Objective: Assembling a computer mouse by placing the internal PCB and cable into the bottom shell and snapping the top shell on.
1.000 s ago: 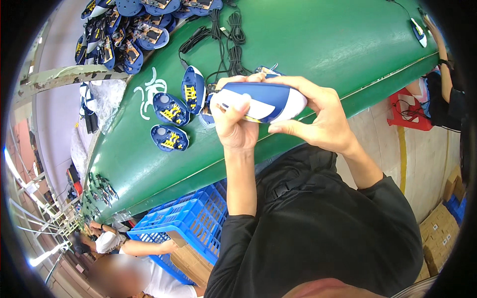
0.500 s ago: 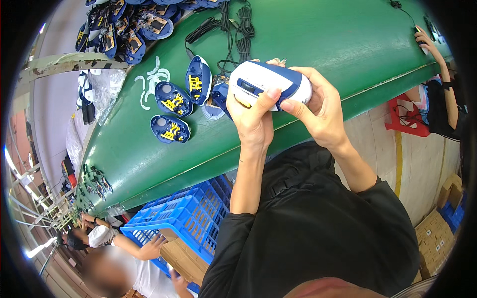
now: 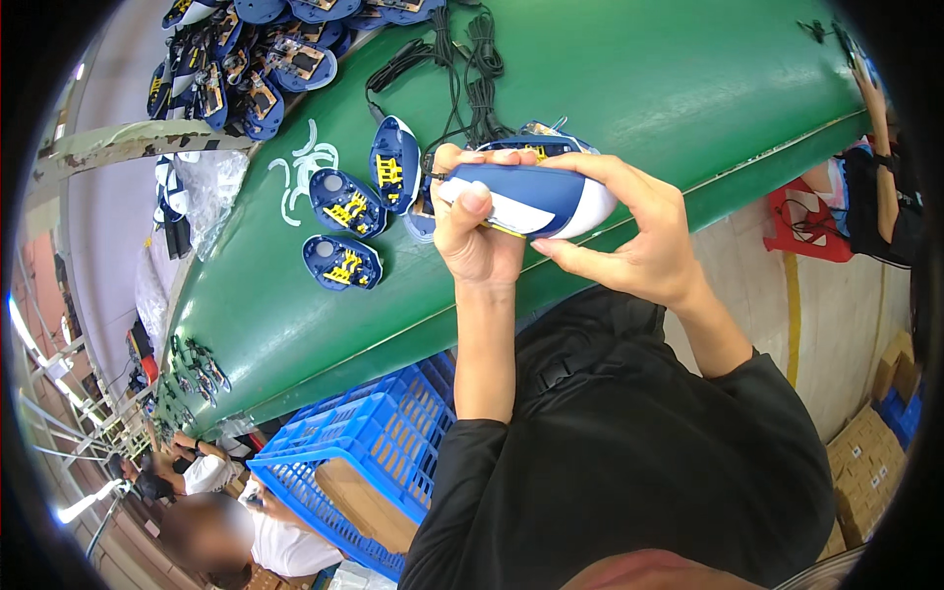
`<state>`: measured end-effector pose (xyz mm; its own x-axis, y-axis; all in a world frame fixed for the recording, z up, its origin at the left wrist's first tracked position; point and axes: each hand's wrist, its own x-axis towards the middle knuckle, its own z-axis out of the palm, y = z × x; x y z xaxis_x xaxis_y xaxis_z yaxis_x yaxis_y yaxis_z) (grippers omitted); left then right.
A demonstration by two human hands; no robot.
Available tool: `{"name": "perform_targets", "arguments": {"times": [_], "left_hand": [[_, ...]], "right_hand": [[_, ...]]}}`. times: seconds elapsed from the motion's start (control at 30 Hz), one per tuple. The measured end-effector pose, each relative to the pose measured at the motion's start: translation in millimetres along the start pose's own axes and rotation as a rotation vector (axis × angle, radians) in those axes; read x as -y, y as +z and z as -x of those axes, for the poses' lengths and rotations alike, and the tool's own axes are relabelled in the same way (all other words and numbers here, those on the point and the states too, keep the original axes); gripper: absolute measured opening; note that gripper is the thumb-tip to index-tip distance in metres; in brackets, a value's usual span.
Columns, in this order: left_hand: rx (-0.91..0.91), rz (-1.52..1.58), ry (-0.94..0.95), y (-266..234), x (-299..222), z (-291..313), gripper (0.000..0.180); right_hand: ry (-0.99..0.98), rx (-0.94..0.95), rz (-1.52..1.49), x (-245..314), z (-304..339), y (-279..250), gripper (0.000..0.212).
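Observation:
A mouse-shaped blue-and-white device housing (image 3: 565, 192) is held up between my hands, over the front edge of the green table. My left hand (image 3: 482, 236) grips its left end, with the thumb on the white part and fingers behind. At the rounded right end, my right hand (image 3: 649, 231) clasps it between the thumb below and fingers above. A black cable meets the left end. Just behind the housing, an open shell (image 3: 539, 144) with a yellow piece is partly hidden. Left of my hands lie more open blue shells with yellow inserts (image 3: 347, 207).
Coiled black cables (image 3: 482, 64) lie behind my hands, and clear curved strips (image 3: 300, 177) at the left. Many shells with boards (image 3: 261, 79) are heaped at the far left. A blue crate (image 3: 364, 442) stands below the table edge. Co-workers sit at both sides.
Both hands have tipped the housing, so its blue top faces up and the dark slot is out of sight. The open shell behind shows more. A co-worker's hand has left the crate.

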<state>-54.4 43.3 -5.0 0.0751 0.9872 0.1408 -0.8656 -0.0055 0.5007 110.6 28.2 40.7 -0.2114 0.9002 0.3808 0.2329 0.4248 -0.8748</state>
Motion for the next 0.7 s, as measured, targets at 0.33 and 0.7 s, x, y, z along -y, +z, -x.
{"name": "perform_targets", "arguments": {"times": [0.33,0.7], "left_hand": [[-0.245,-0.511,-0.07,46.2,-2.6,-3.1,0.043],[-0.288,-0.436,0.14,48.2,9.6,4.6,0.061]], "right_hand": [[0.398,-0.11,-0.616,-14.8,-33.6,-27.7,0.043],[0.495,-0.114,-0.879,-4.4,-5.3,28.3,0.051]]}}
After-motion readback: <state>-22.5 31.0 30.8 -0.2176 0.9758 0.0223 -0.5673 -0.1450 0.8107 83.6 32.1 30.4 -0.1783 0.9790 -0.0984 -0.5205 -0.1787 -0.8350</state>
